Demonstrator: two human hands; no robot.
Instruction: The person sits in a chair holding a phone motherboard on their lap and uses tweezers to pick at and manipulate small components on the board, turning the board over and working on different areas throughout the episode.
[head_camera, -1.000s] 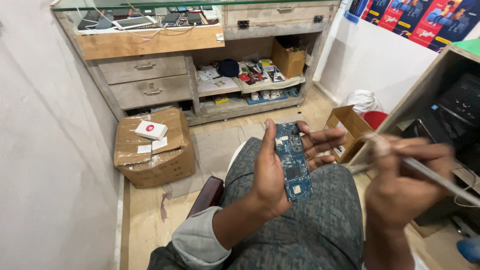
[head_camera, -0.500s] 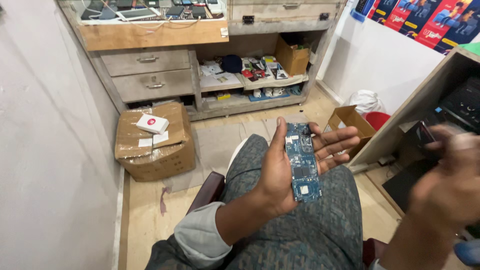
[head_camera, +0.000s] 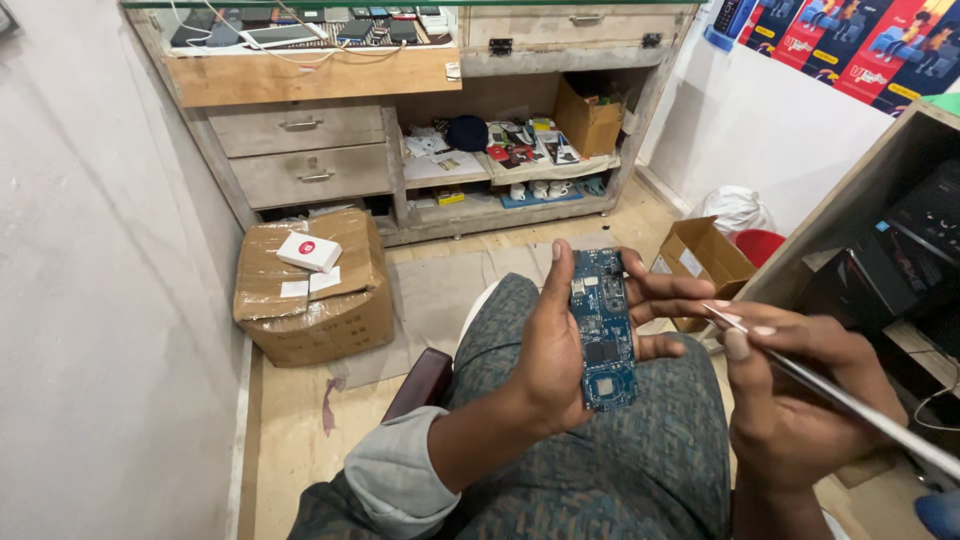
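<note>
Board (head_camera: 604, 330), blue and narrow, stands nearly upright in the left hand (head_camera: 560, 350) above the person's lap, component face turned toward the camera so the chips and metal shields can be read from above. Left grip is clenched on the board: thumb runs up along its left edge, fingers wrap behind and show past the right edge, which leaves the whole populated face uncovered and steadies the long sides against twisting. Right hand (head_camera: 800, 390) sits just beside the board, to its right, grasping a thin metal tool (head_camera: 850, 405), probably tweezers or a probe, pinched between thumb and fingertips like a pen; the tip points toward the board's right edge but is apart from it, with the shaft trailing off lower right. That pen hold suits fine work on small parts. Knees in patterned grey-green trousers (head_camera: 640, 470) lie under both hands, so the work is done in the lap rather than on a worktop. Beyond, on the floor, a taped cardboard box (head_camera: 310, 300) carries a small white box (head_camera: 308, 251) with a red mark. Against the wall is a wooden counter (head_camera: 320, 75) with drawers, with cluttered open shelves (head_camera: 500, 165) beside them. An open carton (head_camera: 705, 260) and a red bucket (head_camera: 760, 245) stand to the right, well apart from the hands.
</note>
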